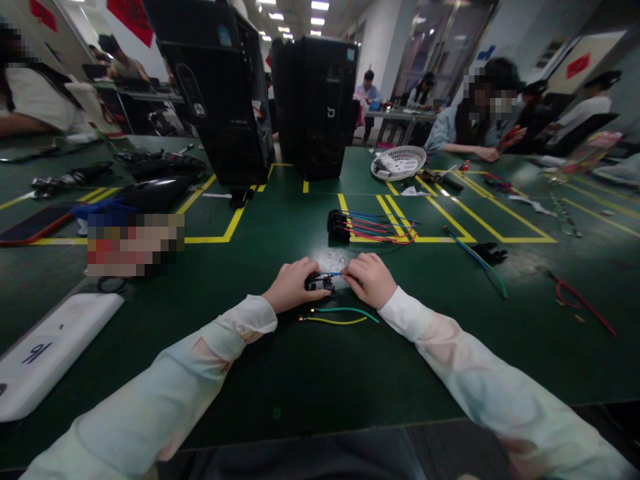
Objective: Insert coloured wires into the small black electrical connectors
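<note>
Straight ahead at twelve o'clock, the left hand (291,285) grips a black connector (323,285), the right hand (370,279) at its three o'clock pinches a blue wire (332,274), and a green wire (345,309) and yellow wire (336,321) lie at five o'clock.

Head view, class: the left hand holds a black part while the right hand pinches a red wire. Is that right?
Not quite; the colour is wrong. In the head view, the right hand pinches a blue wire, not a red one. The left hand does hold a black part.
</note>
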Available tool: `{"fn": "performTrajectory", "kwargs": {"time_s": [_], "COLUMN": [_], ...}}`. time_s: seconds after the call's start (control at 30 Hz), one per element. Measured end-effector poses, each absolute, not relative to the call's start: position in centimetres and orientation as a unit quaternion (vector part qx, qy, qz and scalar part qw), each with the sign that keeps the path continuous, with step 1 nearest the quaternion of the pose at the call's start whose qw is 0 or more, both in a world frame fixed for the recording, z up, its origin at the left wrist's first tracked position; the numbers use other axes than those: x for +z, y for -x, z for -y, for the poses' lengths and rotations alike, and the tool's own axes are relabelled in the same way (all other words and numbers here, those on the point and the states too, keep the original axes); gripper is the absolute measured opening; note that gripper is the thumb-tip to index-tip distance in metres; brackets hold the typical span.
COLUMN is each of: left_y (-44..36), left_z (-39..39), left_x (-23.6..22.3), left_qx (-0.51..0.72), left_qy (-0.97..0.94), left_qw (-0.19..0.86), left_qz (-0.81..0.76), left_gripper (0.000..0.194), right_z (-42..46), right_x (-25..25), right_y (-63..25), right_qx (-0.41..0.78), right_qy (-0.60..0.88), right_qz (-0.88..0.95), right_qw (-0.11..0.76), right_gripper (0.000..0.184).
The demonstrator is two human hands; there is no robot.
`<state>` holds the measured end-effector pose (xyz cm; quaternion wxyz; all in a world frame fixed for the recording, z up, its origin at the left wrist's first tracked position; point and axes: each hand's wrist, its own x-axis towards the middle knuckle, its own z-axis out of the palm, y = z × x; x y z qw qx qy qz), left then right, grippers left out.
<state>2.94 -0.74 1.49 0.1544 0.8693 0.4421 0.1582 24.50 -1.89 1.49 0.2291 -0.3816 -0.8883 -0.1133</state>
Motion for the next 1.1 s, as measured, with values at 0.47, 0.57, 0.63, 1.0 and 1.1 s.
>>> {"fn": "performTrajectory", "kwargs": {"time_s": [0.47,0.57,0.63,1.0,1.1], "left_y": [-3.0,-2.98,-2.96,-2.99,-2.97], "left_z": [0.7,0.74,0.74,0.68,0.69], "left_x": [1.47,1.51,1.5,1.48,1.45], "left_qx": [0.16,0.158,0.158,0.158,0.162], "left_qy": [-0.869,-0.867,-0.868,-0.867,-0.868], "left_qw": [0.155,0.158,0.157,0.158,0.156], "left_qz": [-0.441,-0.445,-0.444,-0.445,-0.442], "left_gripper": [0.04,0.04,0.04,0.04,0.04], "right_z": [1.8,1.79,1.87,1.6,1.67], "right_x": [1.41,1.32,1.31,1.04,1.06], "right_y": [-24.55,-24.6,-24.58,-24.69,-24.58], "right_qx": [-0.113,-0.111,-0.129,-0.133,-0.145], "right_qy": [0.369,0.363,0.363,0.351,0.369], "right_qz": [0.894,0.898,0.895,0.901,0.891], "right_qw": [0.227,0.224,0.226,0.217,0.223], "right_gripper": [0.021,0.021,0.021,0.022,0.021]}}
